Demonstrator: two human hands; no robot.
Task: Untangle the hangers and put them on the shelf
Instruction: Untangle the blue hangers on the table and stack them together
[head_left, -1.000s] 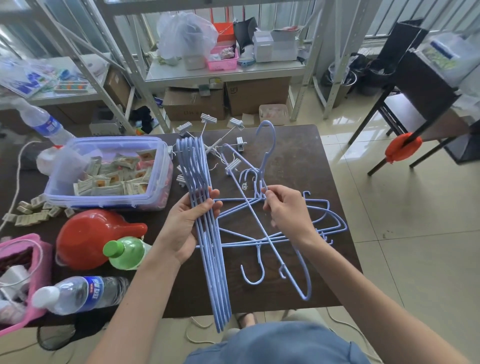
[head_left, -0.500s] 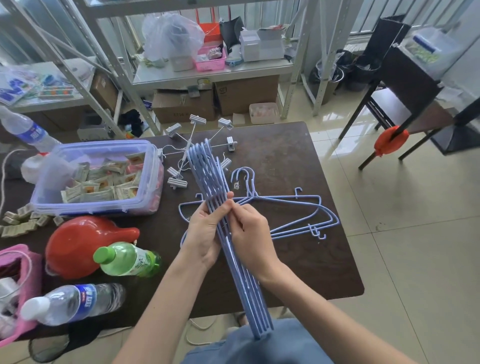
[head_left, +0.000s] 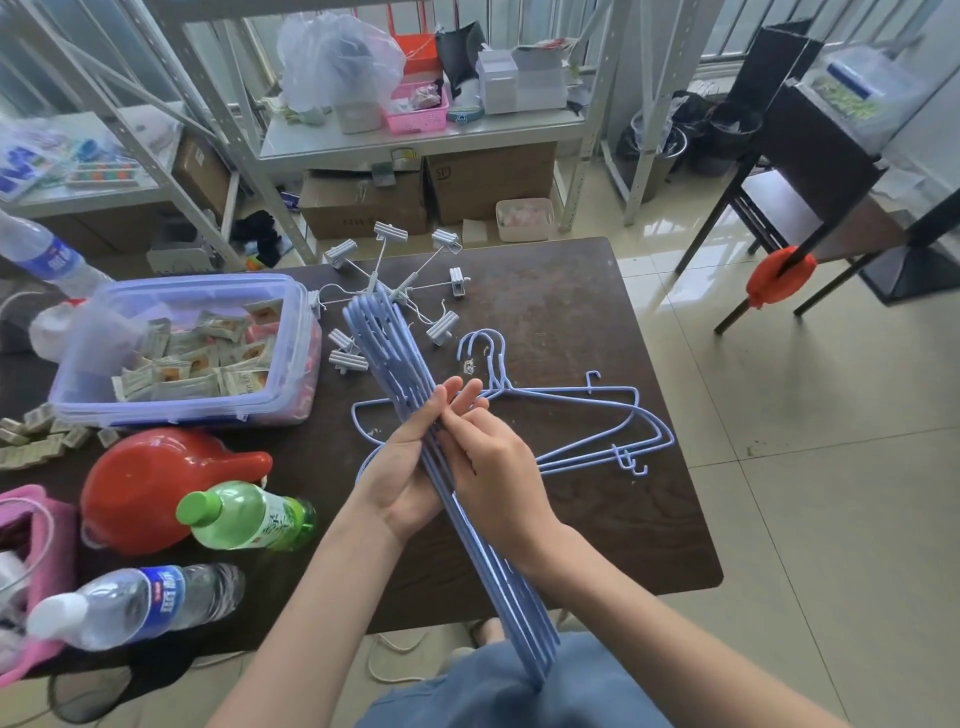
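A stacked bundle of light-blue hangers (head_left: 387, 353) runs edge-on from the table's middle down to my lap. My left hand (head_left: 410, 467) cups it from the left, fingers wrapped over it. My right hand (head_left: 493, 467) presses against the same bundle from the right, fingertips meeting the left hand's. Loose blue wire hangers (head_left: 587, 421) lie overlapped on the dark table (head_left: 597, 519) to the right of my hands, hooks pointing away. White clip hangers (head_left: 405, 280) lie at the table's far side. The metal shelf (head_left: 415, 135) stands beyond the table.
On the left of the table sit a clear box of packets (head_left: 187, 353), a red jug (head_left: 156, 483), a green bottle (head_left: 249, 517) and a water bottle (head_left: 135, 603). Cardboard boxes (head_left: 363, 202) stand under the shelf. A dark chair (head_left: 810, 171) stands at the right.
My right hand let go of the loose hangers and came onto the bundle beside my left hand. The bundle has tilted, its near end swinging right. The loose hangers now lie flat.
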